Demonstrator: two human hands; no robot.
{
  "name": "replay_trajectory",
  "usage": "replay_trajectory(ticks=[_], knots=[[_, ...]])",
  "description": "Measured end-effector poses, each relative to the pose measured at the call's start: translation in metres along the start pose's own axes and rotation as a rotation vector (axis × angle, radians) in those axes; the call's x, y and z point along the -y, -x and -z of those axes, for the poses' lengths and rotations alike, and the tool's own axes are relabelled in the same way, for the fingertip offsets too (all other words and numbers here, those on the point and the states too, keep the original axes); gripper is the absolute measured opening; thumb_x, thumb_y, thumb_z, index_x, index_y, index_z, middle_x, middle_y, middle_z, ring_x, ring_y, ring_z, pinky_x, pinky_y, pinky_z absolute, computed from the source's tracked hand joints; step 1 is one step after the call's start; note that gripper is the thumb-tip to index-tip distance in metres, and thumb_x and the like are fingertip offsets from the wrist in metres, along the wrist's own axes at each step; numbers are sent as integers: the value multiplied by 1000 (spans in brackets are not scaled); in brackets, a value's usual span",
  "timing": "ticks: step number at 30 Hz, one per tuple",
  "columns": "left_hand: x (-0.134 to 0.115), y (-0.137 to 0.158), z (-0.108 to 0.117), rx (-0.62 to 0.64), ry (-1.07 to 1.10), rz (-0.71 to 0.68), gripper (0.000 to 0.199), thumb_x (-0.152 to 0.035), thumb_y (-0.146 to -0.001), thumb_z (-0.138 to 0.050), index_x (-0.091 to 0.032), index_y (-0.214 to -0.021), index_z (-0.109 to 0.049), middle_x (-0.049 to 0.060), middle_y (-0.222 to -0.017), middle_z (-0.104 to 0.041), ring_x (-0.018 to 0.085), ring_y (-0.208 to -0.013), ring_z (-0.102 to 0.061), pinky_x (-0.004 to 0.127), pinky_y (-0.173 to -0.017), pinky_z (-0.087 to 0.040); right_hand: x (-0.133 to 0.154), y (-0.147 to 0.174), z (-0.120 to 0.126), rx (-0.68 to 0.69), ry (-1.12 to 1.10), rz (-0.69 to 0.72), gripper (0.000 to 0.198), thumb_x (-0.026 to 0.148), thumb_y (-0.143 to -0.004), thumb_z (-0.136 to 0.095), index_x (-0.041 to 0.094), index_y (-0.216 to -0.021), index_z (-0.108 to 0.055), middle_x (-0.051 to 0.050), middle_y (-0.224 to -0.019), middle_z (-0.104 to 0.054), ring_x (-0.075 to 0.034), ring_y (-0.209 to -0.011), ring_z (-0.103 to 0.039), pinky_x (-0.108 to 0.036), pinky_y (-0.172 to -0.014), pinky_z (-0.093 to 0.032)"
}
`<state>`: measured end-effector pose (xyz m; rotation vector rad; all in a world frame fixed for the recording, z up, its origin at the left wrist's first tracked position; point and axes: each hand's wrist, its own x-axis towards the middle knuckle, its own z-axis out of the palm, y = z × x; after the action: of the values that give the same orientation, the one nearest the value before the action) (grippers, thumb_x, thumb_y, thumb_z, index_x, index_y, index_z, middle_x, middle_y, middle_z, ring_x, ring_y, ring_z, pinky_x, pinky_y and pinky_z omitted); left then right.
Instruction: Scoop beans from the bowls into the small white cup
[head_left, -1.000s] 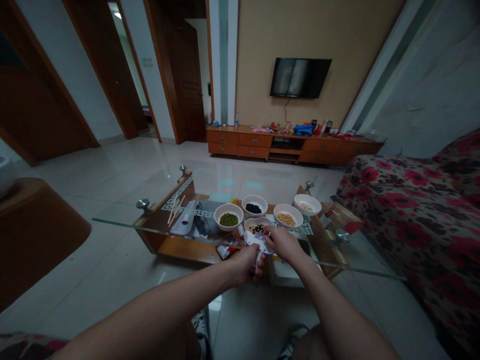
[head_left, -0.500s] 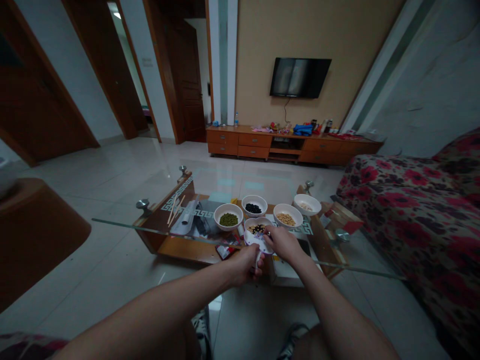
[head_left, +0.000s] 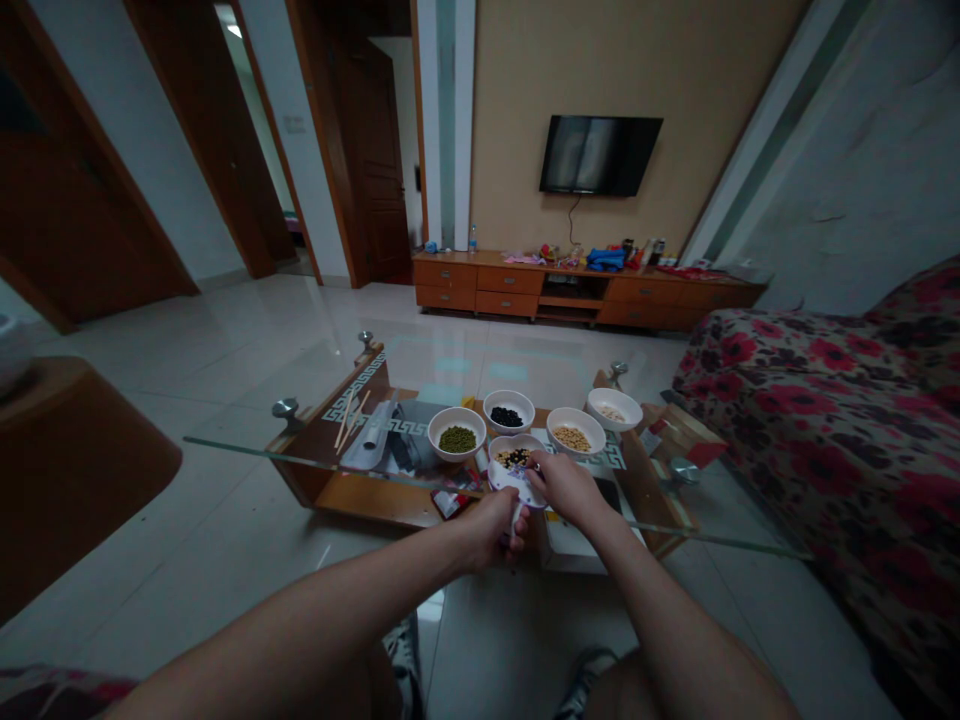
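Note:
My left hand (head_left: 504,525) is closed around the handle of a white ladle-like scoop (head_left: 510,486) with purple marks. The scoop's wide part sits at the near rim of a white bowl (head_left: 491,452) of mixed pale and dark beans (head_left: 513,458). Over the right side of this bowl and scoop, my right hand (head_left: 561,484) has its fingers pinched together; what they hold is hidden. Around it stand white bowls of green beans (head_left: 457,439), black beans (head_left: 507,416), yellow beans (head_left: 572,438) and some pale contents (head_left: 613,413).
The bowls stand on a glass table (head_left: 247,447) with a shelf underneath. Chopsticks (head_left: 351,420) show at its left, and a white box (head_left: 574,545) is below its near edge. A flowered sofa (head_left: 817,400) is at the right, a wooden stool-like piece (head_left: 82,470) at the left.
Almost nothing differs. The fingers of my right hand have shifted very slightly over the bowl, while my left hand keeps the scoop in the same place.

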<state>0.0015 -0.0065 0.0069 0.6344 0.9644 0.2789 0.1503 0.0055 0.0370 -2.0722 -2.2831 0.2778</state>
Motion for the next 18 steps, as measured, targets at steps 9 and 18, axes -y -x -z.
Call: replay_trajectory(ticks=[9,18], knots=[[-1,3,-1,-38,45,31,26,-35,-86,-31,-20,-69,-42,-6,-53,-37,7,-36,-31,23,-44,-20,0,-2,-4,-3,2,2,25,38,-90,-45,24,-104,-60,-6,-98,-69,-21,-91,-63,-26,-67,-38],[2,-3,2,-39,39,15,26,-37,-86,-33,-21,-69,-44,-6,-54,-39,8,-36,-32,24,-43,-21,2,0,-1,-9,-5,0,25,37,-91,-45,23,-104,-61,-7,-99,-69,-21,-91,-63,-26,-67,-38]])
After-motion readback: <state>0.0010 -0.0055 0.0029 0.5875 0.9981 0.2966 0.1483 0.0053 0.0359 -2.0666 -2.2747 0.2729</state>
